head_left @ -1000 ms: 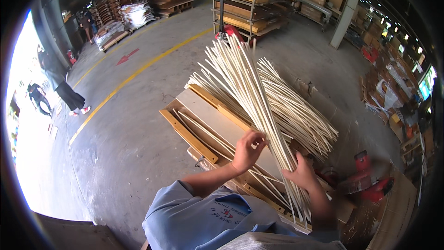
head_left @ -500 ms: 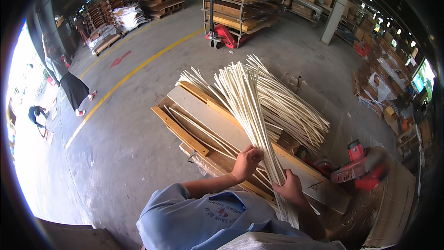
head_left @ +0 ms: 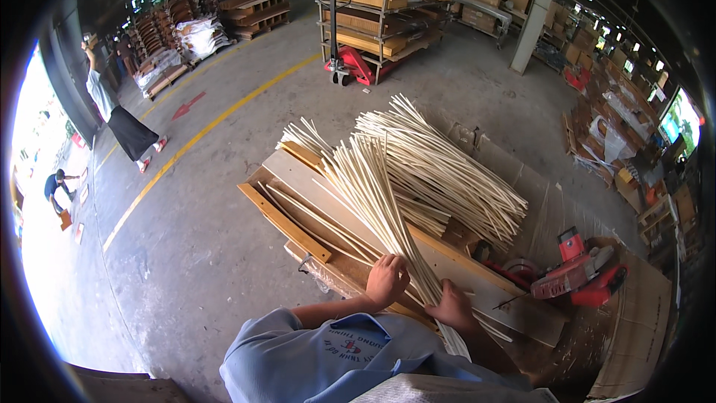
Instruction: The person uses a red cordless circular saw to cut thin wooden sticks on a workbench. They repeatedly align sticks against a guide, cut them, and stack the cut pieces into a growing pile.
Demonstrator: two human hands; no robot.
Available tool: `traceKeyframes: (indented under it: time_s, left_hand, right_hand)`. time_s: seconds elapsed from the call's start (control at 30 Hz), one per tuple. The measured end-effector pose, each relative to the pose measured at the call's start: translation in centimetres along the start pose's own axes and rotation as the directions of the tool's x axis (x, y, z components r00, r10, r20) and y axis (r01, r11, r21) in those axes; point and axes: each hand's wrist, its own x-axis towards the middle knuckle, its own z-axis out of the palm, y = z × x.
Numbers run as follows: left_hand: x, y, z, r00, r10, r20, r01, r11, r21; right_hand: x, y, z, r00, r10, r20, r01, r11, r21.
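A long bundle of pale, thin cane-like rods (head_left: 379, 205) slants across the workbench in front of me, its far ends fanned out. Its near end passes through my right hand (head_left: 452, 307), whose fingers are wrapped round it. My left hand (head_left: 388, 280) is closed, with curled fingers against the left edge of the same bundle; the fingertips are partly hidden. Behind the held bundle lies a big pile of similar rods (head_left: 462, 179). A few loose rods (head_left: 321, 222) rest in the bench's left channel, beside a yellowish wooden rail (head_left: 287, 225).
A red power saw (head_left: 570, 276) sits at the bench's right, near a cardboard sheet (head_left: 634, 328). Further off stand a red pallet jack (head_left: 350, 65) and a rack of boards (head_left: 384, 15). One person (head_left: 119, 112) stands at the left; another (head_left: 60, 188) bends by the bright doorway.
The held bundle and both hands have shifted a little left and nearer to me, and the bundle's far ends have dropped lower. My view has tilted slightly.
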Motion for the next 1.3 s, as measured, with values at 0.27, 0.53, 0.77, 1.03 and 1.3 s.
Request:
traceKeyframes:
  time_s: [0.27, 0.53, 0.77, 1.03, 1.3]
  left_hand:
    - [1.1, -0.1, 0.3, 0.991, 0.065, 0.115, -0.049, 0.990, -0.133]
    - [4.1, 0.8, -1.2, 0.894, 0.063, 0.443, 0.126, 0.914, -0.385]
    - [5.1, 0.4, -2.8, 0.875, 0.189, 0.445, 0.239, 0.632, -0.737]
    - [8.5, 2.8, -7.7, 0.828, 0.231, 0.511, 0.299, 0.590, -0.750]
    - [10.9, 4.2, -10.2, 0.781, 0.022, 0.625, 0.453, 0.668, -0.590]
  right_hand:
    - [7.2, -5.5, 0.6, 0.972, 0.213, 0.103, -0.207, 0.976, -0.065]
    - [8.1, -3.4, 2.2, 0.996, 0.077, 0.043, -0.073, 0.992, -0.105]
    - [4.8, -3.4, -2.1, 0.994, 0.031, 0.102, -0.045, 0.989, 0.138]
    - [0.8, -3.0, -6.2, 0.984, 0.041, 0.171, -0.102, 0.924, 0.369]
    - [-2.6, -2.8, -6.8, 0.938, -0.042, 0.344, -0.188, 0.773, 0.606]
